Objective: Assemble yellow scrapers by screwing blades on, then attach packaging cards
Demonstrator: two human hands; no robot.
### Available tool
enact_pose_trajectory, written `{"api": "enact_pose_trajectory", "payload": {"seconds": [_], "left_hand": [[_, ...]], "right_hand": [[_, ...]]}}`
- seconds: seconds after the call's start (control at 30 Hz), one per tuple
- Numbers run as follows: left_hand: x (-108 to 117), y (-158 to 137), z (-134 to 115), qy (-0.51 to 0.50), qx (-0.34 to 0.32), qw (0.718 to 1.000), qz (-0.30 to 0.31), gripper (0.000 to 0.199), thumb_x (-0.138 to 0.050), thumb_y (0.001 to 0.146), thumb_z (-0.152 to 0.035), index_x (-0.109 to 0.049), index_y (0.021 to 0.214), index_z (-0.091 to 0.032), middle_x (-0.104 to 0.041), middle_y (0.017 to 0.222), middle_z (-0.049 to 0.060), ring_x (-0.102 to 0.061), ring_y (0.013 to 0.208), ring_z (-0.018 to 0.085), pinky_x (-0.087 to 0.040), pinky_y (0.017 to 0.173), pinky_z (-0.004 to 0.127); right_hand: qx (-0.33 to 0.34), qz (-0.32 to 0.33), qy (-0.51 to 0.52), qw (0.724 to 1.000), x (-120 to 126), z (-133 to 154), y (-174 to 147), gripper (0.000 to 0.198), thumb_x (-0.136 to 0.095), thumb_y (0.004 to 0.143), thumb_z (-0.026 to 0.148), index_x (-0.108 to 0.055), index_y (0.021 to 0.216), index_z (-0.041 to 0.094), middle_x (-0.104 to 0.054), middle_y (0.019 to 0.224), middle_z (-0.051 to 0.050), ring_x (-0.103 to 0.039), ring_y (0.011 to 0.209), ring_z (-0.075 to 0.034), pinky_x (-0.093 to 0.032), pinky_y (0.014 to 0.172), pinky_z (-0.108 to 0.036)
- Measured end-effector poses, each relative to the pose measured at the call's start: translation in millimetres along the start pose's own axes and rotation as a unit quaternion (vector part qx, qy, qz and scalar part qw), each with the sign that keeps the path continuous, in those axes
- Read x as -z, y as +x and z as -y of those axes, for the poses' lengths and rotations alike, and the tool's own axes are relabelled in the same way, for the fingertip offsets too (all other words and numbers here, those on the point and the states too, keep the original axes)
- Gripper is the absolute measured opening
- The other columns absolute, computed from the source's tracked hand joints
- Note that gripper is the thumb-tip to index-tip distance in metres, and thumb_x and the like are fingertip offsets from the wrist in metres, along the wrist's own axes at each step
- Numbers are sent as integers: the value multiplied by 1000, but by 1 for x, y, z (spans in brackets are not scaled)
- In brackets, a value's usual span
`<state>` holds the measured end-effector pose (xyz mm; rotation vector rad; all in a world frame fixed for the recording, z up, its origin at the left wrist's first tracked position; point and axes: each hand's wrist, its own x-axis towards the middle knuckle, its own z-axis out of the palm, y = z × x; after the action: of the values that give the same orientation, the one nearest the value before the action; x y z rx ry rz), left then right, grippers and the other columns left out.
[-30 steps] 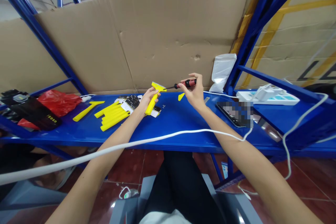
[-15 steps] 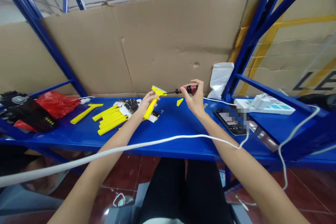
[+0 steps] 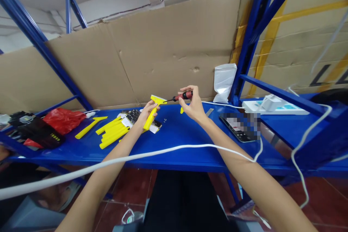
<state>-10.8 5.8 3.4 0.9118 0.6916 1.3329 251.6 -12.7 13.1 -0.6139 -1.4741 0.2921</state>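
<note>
My left hand [image 3: 147, 111] is closed around the handle of a yellow scraper [image 3: 150, 119], held tilted with its wide head up and a pale blade edge along the top. In my right hand [image 3: 193, 106] is a red and black screwdriver [image 3: 183, 96], lying nearly level. Its thin shaft points left, and the tip meets the scraper's head; whether it sits in a screw is too small to tell. A small yellow piece [image 3: 182, 110] lies beside my right fingers, partly hidden. Several tiny screws [image 3: 165, 120] rest on the blue shelf [image 3: 174, 134] by the scraper.
Several yellow handles [image 3: 112, 134] and black printed cards [image 3: 132, 116] lie left of my hand, with another yellow scraper [image 3: 91, 127] farther left. A red bag [image 3: 63, 119] sits at the far left. Rightward are a phone [image 3: 236, 127] and power strip [image 3: 274, 107]. A white cable [image 3: 163, 148] crosses in front.
The camera view has shifted and tilted slightly. Both hands keep their hold, with the screwdriver still at the scraper's head; my right fingers have changed their position on the handle.
</note>
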Motion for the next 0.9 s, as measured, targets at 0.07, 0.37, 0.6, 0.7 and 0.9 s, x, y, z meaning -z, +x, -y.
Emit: {"api": "enact_pose_trajectory", "payload": {"seconds": [0.07, 0.37, 0.6, 0.7, 0.9], "left_hand": [[-1, -1, -1, -2, -2, 1000, 0, 60, -89, 82, -8, -63, 134, -22, -75, 109, 4, -72, 73, 8, -44, 45, 10], [-10, -10, -6, 4, -4, 1000, 6, 52, -87, 84, -9, -63, 128, -22, -74, 109, 3, -70, 72, 8, -45, 45, 11], [-9, -10, -6, -15, -3, 1000, 12, 51, -86, 84, -6, -66, 129, -20, -73, 113, 4, -70, 75, 8, -45, 45, 11], [-9, -11, -5, -27, 5, 1000, 16, 50, -87, 85, -7, -66, 128, -21, -73, 113, 4, -70, 75, 7, -44, 45, 10], [-17, -14, 1, -33, 21, 999, 28, 46, -85, 86, -6, -66, 125, -21, -72, 112, 5, -69, 74, 8, -44, 44, 11]], "right_hand": [[0, 23, 42, 999, -2, -2, 1, 48, -75, 95, 35, -48, 134, 28, -77, 131, -14, -78, 129, -31, -59, 118, -57], [53, -4, -12, 999, -5, 8, 2, 36, -75, 103, 44, -49, 125, 31, -78, 110, -6, -75, 100, -25, -66, 98, -48], [25, 52, 75, 996, -8, 9, 0, 42, -70, 104, 35, -46, 137, 29, -67, 146, -15, -78, 127, -28, -62, 115, -53], [35, 30, 54, 997, -6, 10, -1, 38, -71, 106, 40, -48, 134, 31, -76, 132, -10, -80, 114, -26, -65, 109, -52], [44, -33, -4, 998, 2, 10, -1, 41, -79, 103, 46, -49, 127, 32, -77, 109, -4, -80, 101, -26, -66, 102, -52]]}}
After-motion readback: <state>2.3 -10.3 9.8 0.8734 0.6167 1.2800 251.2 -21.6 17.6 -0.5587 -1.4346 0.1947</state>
